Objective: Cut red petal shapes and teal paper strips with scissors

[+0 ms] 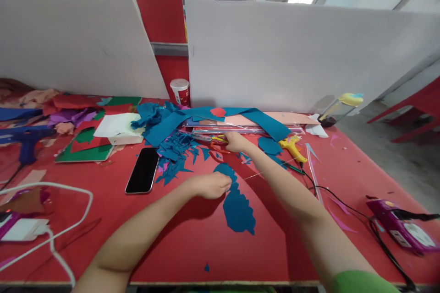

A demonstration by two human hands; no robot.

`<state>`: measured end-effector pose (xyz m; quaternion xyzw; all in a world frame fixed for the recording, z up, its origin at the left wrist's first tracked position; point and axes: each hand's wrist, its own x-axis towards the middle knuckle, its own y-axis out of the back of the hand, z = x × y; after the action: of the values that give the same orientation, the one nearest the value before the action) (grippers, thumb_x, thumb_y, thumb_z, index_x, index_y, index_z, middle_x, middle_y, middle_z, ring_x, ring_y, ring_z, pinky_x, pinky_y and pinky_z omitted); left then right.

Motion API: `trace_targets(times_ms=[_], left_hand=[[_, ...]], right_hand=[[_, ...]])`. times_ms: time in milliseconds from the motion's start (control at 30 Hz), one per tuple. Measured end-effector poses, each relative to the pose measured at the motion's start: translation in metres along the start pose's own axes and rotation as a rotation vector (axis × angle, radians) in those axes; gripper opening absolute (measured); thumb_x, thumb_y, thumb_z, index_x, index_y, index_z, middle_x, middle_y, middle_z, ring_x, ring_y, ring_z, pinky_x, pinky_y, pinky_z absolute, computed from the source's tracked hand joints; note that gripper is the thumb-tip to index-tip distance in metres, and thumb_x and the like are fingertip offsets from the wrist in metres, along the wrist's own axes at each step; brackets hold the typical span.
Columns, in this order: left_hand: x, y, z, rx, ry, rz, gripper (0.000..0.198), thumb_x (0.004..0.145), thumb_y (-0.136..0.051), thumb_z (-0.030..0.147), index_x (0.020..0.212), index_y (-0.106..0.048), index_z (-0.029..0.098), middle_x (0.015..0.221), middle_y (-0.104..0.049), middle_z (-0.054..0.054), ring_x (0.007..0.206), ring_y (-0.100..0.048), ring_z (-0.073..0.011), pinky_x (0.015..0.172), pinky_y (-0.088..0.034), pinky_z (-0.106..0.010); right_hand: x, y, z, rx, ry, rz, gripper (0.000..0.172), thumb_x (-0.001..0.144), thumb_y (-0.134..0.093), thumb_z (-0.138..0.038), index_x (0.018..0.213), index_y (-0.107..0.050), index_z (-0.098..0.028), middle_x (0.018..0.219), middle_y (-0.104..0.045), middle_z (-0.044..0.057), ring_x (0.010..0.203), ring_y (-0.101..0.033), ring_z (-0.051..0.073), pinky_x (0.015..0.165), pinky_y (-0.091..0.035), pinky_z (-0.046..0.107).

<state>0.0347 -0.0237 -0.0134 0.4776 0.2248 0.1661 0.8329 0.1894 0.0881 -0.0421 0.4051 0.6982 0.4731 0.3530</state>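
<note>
My left hand (pixel 215 186) is closed, fingertips pinching a scalloped blue felt piece (pixel 225 170) just above the table. A second, larger scalloped blue felt piece (pixel 239 210) lies flat below the fingertips. Farther back, my right hand (pixel 235 142) has its fingers on the handles of a pair of scissors (pixel 219 146), whose blades point left. The handles look orange and yellow and are partly hidden by the fingers. A thin, glue-like strand (pixel 254 175) stretches from near my left fingertips toward a yellow glue gun (pixel 293 148) lying right of my right forearm.
Blue scraps (pixel 175 149) are heaped beside a black phone (pixel 142 170). Blue strips (pixel 268 121) and clear-wrapped packs lie behind. White boards (pixel 292 55) stand along the back, near a paper cup (pixel 180 91). Cables run to a purple power strip (pixel 400 224) and a white cable loops at left.
</note>
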Motion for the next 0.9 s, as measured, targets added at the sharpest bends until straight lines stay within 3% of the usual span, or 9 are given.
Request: trace_targets(times_ms=[167,300,400,567,733,900], left_hand=[[0.005,0.0,-0.006,0.092,0.059,0.136,0.028,0.083,-0.027,0.015,0.079,-0.055,0.016,0.086,-0.063,-0.01,0.078,-0.059,-0.0187,0.067,-0.043,-0.027],[0.015,-0.011,-0.027,0.166,0.099,0.228,0.031,0.082,-0.028,0.013,0.101,-0.053,0.011,0.12,-0.051,-0.016,0.113,-0.046,-0.0216,0.091,-0.035,-0.032],[0.02,-0.019,-0.043,0.197,0.132,0.239,0.033,0.083,-0.03,0.014,0.108,-0.051,0.009,0.125,-0.047,-0.017,0.118,-0.041,-0.0208,0.097,-0.03,-0.032],[0.017,-0.015,-0.055,0.226,0.226,0.223,0.034,0.082,-0.03,0.014,0.109,-0.051,0.009,0.125,-0.048,-0.017,0.117,-0.043,-0.022,0.095,-0.032,-0.033],[-0.001,0.01,-0.07,0.217,0.339,0.18,0.028,0.078,-0.035,0.009,0.095,-0.057,0.012,0.099,-0.063,-0.014,0.091,-0.059,-0.0203,0.078,-0.042,-0.027],[-0.02,0.036,-0.082,0.214,0.414,0.165,0.026,0.078,-0.038,0.011,0.094,-0.058,0.014,0.097,-0.064,-0.011,0.089,-0.058,-0.0192,0.077,-0.041,-0.025]], right_hand=[[-0.016,0.016,0.008,0.132,-0.051,-0.02,0.01,0.06,-0.061,-0.011,0.069,-0.06,-0.014,0.067,-0.062,0.004,0.065,-0.055,0.018,0.051,-0.036,0.023],[-0.025,0.024,0.017,0.299,-0.095,-0.044,0.008,0.054,-0.053,-0.009,0.06,-0.056,-0.015,0.056,-0.057,0.0,0.057,-0.052,0.014,0.046,-0.032,0.021],[-0.029,0.027,0.021,0.456,-0.144,-0.085,0.007,0.053,-0.049,-0.01,0.056,-0.053,-0.015,0.048,-0.052,-0.002,0.047,-0.046,0.011,0.041,-0.029,0.02],[-0.037,0.036,0.025,0.756,-0.202,-0.216,0.008,0.047,-0.046,-0.01,0.052,-0.046,-0.016,0.041,-0.043,-0.006,0.035,-0.036,0.006,0.034,-0.026,0.019],[-0.046,0.048,0.029,0.996,-0.22,-0.335,0.008,0.043,-0.044,-0.011,0.049,-0.043,-0.016,0.043,-0.044,-0.005,0.034,-0.031,0.004,0.03,-0.022,0.017],[-0.055,0.056,0.032,1.171,-0.224,-0.36,0.017,0.042,-0.048,-0.01,0.058,-0.046,-0.015,0.046,-0.043,-0.006,0.035,-0.028,0.002,0.03,-0.019,0.014]])
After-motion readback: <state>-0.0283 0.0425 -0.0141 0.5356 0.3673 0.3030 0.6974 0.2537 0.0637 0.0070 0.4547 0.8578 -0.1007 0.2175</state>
